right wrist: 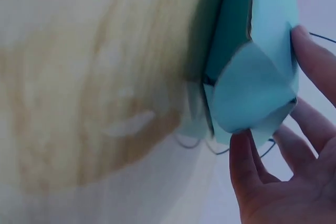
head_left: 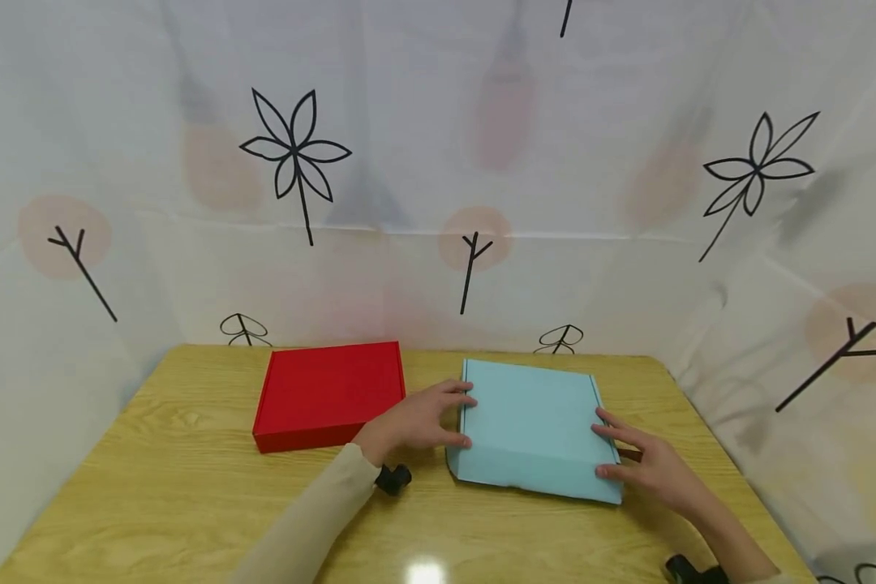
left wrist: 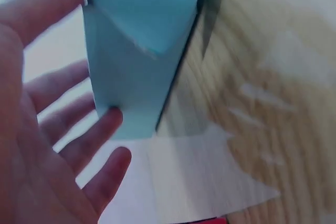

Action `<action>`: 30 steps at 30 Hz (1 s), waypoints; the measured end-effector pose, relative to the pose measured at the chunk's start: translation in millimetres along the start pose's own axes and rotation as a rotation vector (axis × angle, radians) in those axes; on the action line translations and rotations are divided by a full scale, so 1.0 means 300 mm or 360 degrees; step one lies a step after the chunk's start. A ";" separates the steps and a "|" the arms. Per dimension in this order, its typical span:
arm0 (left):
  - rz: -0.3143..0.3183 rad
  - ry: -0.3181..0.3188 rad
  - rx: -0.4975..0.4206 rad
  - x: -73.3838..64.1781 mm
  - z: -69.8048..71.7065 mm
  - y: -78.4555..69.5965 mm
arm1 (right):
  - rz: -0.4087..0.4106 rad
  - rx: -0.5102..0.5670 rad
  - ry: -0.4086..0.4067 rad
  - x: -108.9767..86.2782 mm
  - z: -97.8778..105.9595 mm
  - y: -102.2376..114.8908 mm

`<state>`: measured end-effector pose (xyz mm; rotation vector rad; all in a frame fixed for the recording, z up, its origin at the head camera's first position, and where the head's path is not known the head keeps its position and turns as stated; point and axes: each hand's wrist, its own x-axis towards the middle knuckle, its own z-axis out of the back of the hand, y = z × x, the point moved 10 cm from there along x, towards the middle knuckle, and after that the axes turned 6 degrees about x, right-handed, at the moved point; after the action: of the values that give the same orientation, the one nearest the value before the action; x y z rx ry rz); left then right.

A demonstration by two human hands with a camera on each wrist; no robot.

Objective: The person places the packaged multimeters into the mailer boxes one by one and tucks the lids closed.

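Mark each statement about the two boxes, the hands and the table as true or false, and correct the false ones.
1. Both hands touch the light blue box. True.
2. The red box lies on top of the blue one. False: it lies beside it on the wooden table.
3. The left hand is at the blue box's left edge. True.
4. The right hand grips the red box. False: it rests at the blue box's right side.

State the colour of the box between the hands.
Light blue box; clearest in the head view.
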<state>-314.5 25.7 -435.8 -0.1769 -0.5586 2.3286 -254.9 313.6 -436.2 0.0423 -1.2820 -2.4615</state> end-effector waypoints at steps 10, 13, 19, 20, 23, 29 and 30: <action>0.0042 -0.0240 0.0141 -0.069 0.036 -0.059 | 0.0068 -0.0206 -0.0147 -0.038 0.000 0.060; 0.0039 -0.0240 0.0159 -0.092 0.031 -0.065 | 0.0061 -0.0318 -0.0159 -0.049 -0.010 0.079; 0.0054 -0.0197 0.0008 -0.120 0.012 -0.059 | 0.0026 -0.0358 -0.0189 -0.070 -0.023 0.098; 0.0054 -0.0191 -0.0010 -0.121 0.010 -0.059 | 0.0027 -0.0354 -0.0200 -0.073 -0.023 0.100; 0.0037 -0.0179 -0.0003 -0.123 0.003 -0.064 | 0.0036 -0.0337 -0.0214 -0.080 -0.026 0.106; 0.0078 -0.0197 0.0081 -0.124 0.004 -0.072 | 0.0030 -0.0364 -0.0177 -0.075 -0.029 0.109; 0.0092 -0.0199 0.0084 -0.123 0.004 -0.071 | 0.0035 -0.0380 -0.0168 -0.072 -0.028 0.110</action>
<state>-274.6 13.7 -426.5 -0.0232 -0.5587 2.4202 -223.0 296.9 -417.7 -0.1646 -1.0130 -2.6096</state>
